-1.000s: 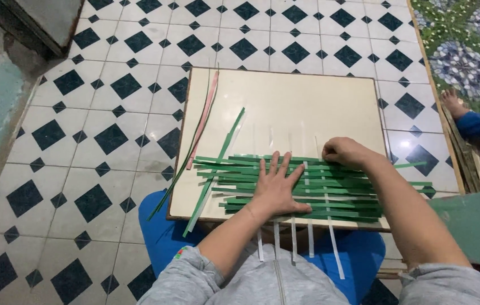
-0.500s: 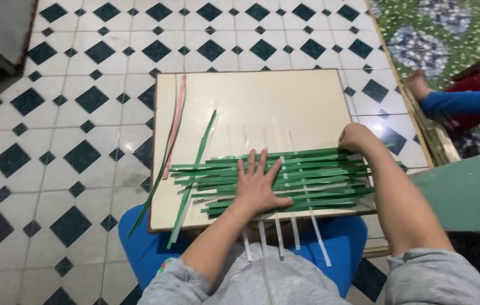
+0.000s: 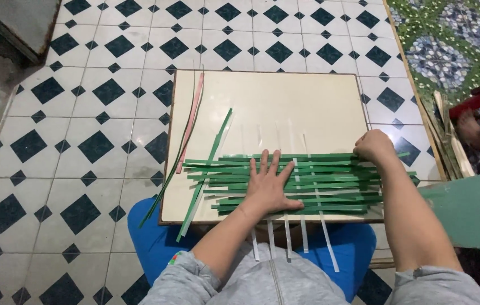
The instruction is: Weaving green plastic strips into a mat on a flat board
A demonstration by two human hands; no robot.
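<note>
On the cream rectangular board (image 3: pixel 307 101), the left hand (image 3: pixel 267 189) lies flat, fingers spread, on woven green paper strips (image 3: pixel 336 181); the right hand (image 3: pixel 373 148) is clenched at their upper right edge.

No packages, labels, signs or screens in view

Nothing of that kind shows anywhere on the table or the tiled floor; the only printed mark is a small multicoloured emblem (image 3: pixel 175 260) on the grey sleeve near the bottom edge, too small to make out.
</note>
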